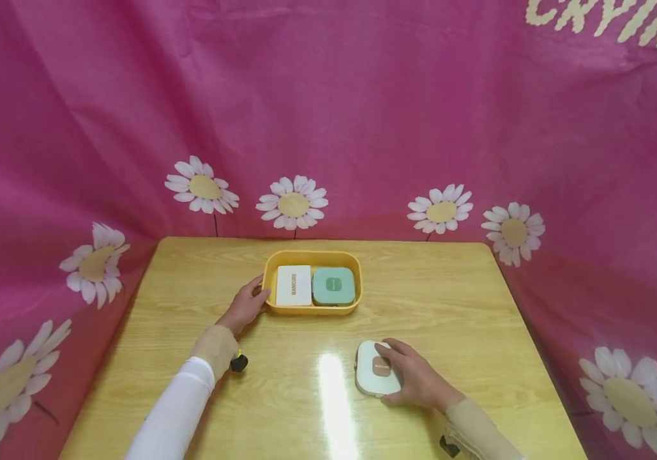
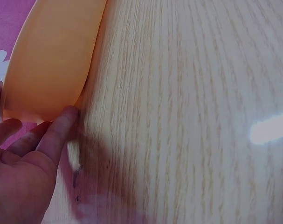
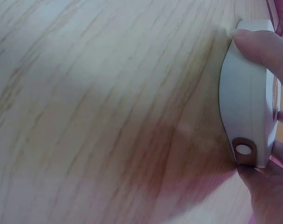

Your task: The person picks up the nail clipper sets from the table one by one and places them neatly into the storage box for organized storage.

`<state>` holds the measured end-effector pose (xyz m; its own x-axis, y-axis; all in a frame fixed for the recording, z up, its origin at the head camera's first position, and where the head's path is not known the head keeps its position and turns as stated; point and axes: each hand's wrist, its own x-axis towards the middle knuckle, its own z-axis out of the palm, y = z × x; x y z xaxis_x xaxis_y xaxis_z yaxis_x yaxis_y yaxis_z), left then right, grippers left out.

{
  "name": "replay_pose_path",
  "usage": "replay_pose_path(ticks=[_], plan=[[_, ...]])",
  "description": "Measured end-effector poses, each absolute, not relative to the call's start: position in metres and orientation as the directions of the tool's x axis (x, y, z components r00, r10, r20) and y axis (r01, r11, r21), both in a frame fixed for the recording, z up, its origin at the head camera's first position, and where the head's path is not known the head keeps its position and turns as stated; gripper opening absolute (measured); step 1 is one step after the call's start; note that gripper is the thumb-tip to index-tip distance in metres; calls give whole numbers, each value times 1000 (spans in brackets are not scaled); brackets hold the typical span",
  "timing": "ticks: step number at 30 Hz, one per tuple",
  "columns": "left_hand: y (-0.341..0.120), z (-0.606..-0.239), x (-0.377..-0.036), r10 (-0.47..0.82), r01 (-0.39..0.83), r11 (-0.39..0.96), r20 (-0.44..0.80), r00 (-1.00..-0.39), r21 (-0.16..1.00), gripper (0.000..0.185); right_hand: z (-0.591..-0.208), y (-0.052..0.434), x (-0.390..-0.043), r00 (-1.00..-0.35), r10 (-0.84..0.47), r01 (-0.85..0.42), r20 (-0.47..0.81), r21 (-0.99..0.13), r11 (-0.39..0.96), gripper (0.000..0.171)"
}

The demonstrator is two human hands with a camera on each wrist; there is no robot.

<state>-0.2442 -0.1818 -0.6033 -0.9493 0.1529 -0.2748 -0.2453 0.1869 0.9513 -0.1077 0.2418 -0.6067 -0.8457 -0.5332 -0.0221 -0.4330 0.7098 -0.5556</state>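
White rounded plastic case [image 1: 375,377] gripped by right hand [image 1: 414,380]; glossy table [image 1: 449,306] (slip risk). Left hand [image 1: 246,305], fingers relaxed, steadies yellow tray [image 1: 312,259] at 11 o'clock.

A staged recording corner rather than a lived-in room — a small wooden table [image 1: 431,300] stands boxed in on three sides by a pink cloth backdrop [image 1: 362,96] printed with white daisies [image 1: 292,203] and cream lettering [image 1: 615,19] — no furniture or walls show beyond it.

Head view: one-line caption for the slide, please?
Left hand touches yellow tray; right hand grips white case.
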Motion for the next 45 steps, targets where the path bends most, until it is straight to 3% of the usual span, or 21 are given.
replay_pose_path(ticks=[11, 30, 45], plan=[[-180, -610, -241, 161, -261, 176, -289, -943, 949, 61, -602, 244, -106, -855, -518, -417, -32, -551, 723, 103], [-180, -606, -242, 157, -256, 153, -279, -948, 955, 60, -570, 243, -125, -880, -470, -434, 72, -524, 733, 109], [-181, -605, -242, 163, -233, 158, -258, -952, 960, 59, -543, 237, -157, -830, -531, -540, 169, -479, 692, 108]])
